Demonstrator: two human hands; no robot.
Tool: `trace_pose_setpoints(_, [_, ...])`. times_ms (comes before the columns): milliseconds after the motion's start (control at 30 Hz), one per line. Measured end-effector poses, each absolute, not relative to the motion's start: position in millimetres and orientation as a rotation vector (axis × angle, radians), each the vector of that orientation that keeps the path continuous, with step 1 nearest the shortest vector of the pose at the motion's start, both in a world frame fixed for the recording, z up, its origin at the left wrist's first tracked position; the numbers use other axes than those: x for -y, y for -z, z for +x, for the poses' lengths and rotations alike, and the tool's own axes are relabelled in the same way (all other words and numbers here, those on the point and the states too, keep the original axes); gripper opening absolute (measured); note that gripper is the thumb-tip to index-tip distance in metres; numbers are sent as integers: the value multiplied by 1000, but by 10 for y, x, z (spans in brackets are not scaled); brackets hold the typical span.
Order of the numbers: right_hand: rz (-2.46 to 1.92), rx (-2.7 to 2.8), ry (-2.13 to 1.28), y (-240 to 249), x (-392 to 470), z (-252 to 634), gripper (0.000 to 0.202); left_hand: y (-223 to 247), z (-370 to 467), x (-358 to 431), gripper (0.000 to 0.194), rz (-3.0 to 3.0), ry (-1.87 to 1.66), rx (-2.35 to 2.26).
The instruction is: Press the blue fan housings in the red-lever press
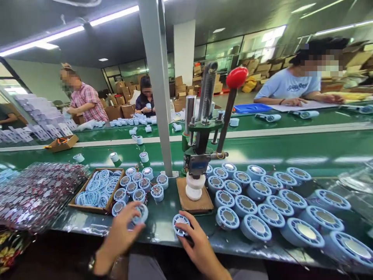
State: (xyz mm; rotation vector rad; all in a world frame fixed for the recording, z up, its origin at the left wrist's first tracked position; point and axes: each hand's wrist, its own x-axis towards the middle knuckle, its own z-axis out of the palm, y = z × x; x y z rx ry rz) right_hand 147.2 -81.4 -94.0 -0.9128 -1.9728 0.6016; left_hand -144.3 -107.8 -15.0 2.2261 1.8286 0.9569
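Glossy green work surface [159, 229] in a workshop hall, seen from the worker's position. Nearest the viewer, the right hand [198, 241] curls thumb and fingers about a light-blue cylindrical plastic unit with a slotted rim [176, 220], which sits on the work surface just before the press. The left hand [122, 229] is half open, thumb and fingers parted beside a blurred light-blue round plastic piece [142, 214]; whether it grips this piece cannot be told. Slightly farther, to the right, stand rows of light-blue units topped with silver discs [256, 227]. To the left is a smaller cluster of similar units [139, 195], beside a shallow brown cardboard box [89, 209] filled with thin light-blue rings [100, 186]; a heap of small parts under clear film [40, 190] lies at far left. Between the two groups rises a dark metal hand press [198, 163] with a white rounded tip and a red ball-ended lever [237, 77]. Beyond it runs a green conveyor belt [276, 144] bearing scattered units. Across the belt, three co-workers are visible, one in a light-blue T-shirt [291, 85]; stacked cardboard cartons [180, 91] occupy the background.
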Motion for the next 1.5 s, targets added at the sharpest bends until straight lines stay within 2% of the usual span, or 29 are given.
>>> trace_pose_setpoints(33, [-920, 1968, -628, 924, 834, 1542, 33, 281, -1166, 1139, 12, 2227, -880, -1740])
trace_pose_setpoints(167, [-943, 1952, -651, 877, 839, 1702, 37, 620, -521, 1114, 58, 2184, -731, -1688])
trace_pose_setpoints(300, [-930, 1924, -631, 886, 842, 1759, 36, 597, -564, 1000, 75, 2149, -626, -1648])
trace_pose_setpoints(467, [-906, 1912, -622, 888, 840, 1770, 36, 577, -645, 1035, 70, 2168, -615, -1624])
trace_pose_setpoints(600, [-879, 1906, -627, 885, 826, 1781, 37, 667, -596, 1020, 81, 2138, -704, -1787])
trace_pose_setpoints(667, [-883, 1902, -623, 893, 836, 1772, 38, 675, -593, 1002, 78, 2116, -726, -1755])
trace_pose_setpoints(767, [-948, 1857, -603, 926, 869, 1697, 47, 620, -563, 1000, 68, 1917, -894, -1750])
trace_pose_setpoints(867, [-1037, 1781, -588, 977, 894, 1556, 58, 522, -420, 1039, 76, 1713, -1085, -1722])
trace_pose_setpoints(1067, [-1037, 1774, -573, 1010, 875, 1413, 68, 371, -38, 1025, 79, 1896, -992, -1609])
trace_pose_setpoints(1300, [-1043, 1771, -561, 1042, 878, 1448, 65, 364, 113, 971, 79, 1748, -978, -1738])
trace_pose_setpoints(1500, [-1066, 1763, -557, 1074, 880, 1441, 62, 446, 194, 1009, 70, 1646, -1119, -1728])
